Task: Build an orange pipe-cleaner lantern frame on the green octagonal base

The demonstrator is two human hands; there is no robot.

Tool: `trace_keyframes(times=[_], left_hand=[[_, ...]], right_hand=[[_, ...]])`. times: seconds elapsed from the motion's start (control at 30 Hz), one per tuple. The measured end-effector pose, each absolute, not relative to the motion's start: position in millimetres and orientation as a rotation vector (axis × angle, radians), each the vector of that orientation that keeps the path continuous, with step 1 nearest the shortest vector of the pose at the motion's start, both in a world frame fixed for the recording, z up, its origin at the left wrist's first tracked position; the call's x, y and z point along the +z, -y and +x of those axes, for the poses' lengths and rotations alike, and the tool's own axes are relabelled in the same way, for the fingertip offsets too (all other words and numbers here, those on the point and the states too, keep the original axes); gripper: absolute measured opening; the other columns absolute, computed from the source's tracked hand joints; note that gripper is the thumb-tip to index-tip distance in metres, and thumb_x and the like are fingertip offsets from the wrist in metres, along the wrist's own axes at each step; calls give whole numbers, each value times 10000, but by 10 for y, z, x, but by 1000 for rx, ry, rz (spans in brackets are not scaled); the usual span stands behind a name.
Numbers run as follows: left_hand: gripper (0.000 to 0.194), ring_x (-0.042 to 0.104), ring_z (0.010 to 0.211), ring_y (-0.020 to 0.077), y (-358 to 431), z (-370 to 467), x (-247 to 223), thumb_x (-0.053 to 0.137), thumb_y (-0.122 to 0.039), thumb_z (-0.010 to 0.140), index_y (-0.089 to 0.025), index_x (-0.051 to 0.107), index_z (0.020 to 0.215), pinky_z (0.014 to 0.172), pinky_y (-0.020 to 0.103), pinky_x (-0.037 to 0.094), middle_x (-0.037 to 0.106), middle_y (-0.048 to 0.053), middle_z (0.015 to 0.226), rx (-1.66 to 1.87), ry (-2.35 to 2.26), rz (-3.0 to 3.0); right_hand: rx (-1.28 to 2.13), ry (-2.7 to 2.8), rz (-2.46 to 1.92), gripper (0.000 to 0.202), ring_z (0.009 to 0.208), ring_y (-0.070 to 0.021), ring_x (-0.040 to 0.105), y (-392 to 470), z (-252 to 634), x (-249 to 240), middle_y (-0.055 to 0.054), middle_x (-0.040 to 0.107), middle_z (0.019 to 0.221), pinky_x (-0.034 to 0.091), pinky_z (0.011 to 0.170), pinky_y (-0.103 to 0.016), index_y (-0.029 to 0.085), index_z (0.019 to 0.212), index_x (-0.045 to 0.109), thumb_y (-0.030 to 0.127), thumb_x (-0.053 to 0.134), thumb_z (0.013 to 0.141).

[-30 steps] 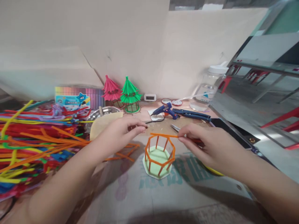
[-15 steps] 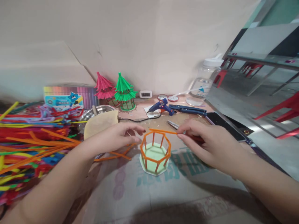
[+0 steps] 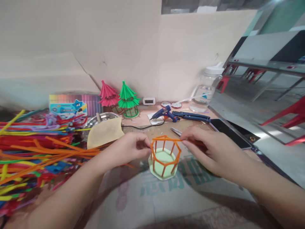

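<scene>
In the middle stands a small orange pipe-cleaner frame (image 3: 164,163), an eight-sided ring on short posts over a pale green base (image 3: 162,173). My left hand (image 3: 133,147) is closed at its left side, thumb and fingers pinching the rim near a post. Between thumb and forefinger, my right hand (image 3: 202,144) pinches the end of a straight orange pipe cleaner (image 3: 172,140), which lies across the back of the ring. Partly hidden behind the right hand are scissors (image 3: 175,130).
Bundles of coloured pipe cleaners (image 3: 47,149) cover the left. Behind stand a metal bowl (image 3: 109,115), a green model (image 3: 129,98), a pink one (image 3: 108,95), a blue glue gun (image 3: 164,113) and a water bottle (image 3: 205,90). A phone (image 3: 230,133) lies right.
My left hand has moved right and closed on the frame's rim. The frame has shifted slightly right, and the straight pipe cleaner now lies more directly over the ring.
</scene>
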State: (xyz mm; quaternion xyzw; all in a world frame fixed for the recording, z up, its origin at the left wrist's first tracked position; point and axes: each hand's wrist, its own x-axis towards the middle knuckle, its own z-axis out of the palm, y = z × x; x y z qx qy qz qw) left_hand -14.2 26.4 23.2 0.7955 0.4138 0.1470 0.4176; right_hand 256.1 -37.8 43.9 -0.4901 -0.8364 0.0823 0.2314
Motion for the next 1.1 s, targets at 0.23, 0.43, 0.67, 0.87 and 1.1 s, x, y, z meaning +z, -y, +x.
trace_keyframes(times=[0.23, 0.43, 0.67, 0.87, 1.1], left_hand=[[173, 638, 702, 133, -234, -104, 308, 619, -327, 840, -188, 703, 902, 624, 208, 465, 715, -11, 789, 261, -1048, 2014], [297, 650, 806, 147, -283, -231, 428, 519, -422, 931, -200, 716, 930, 701, 214, 467, 723, -4, 871, 243, -1112, 2077], [456, 582, 696, 130, -274, -171, 376, 441, -509, 958, -150, 669, 795, 635, 211, 435, 648, 12, 732, 286, -1037, 2043], [439, 578, 659, 120, -268, -110, 375, 494, -507, 930, -138, 662, 762, 620, 222, 454, 665, 29, 736, 280, -953, 1770], [415, 584, 647, 126, -263, -95, 346, 589, -526, 886, -139, 690, 780, 636, 240, 461, 670, 19, 714, 249, -956, 1718]], right_hand=[[270, 2354, -1343, 73, 673, -144, 645, 371, 2606, 431, 36, 705, 807, 394, 606, -275, 264, 965, 586, 265, 514, 957], [280, 2403, -1287, 113, 709, -139, 647, 366, 2633, 431, 32, 707, 852, 401, 636, -273, 280, 1025, 598, 288, 496, 977], [268, 2442, -1315, 128, 634, -138, 602, 343, 2649, 422, 15, 681, 773, 380, 581, -261, 258, 1021, 614, 289, 501, 969], [249, 2472, -1305, 140, 616, -143, 602, 356, 2649, 436, -11, 690, 770, 372, 564, -258, 239, 1025, 627, 262, 505, 959], [232, 2483, -1296, 141, 621, -157, 616, 357, 2636, 435, -26, 709, 775, 385, 573, -259, 232, 1016, 642, 243, 521, 945]])
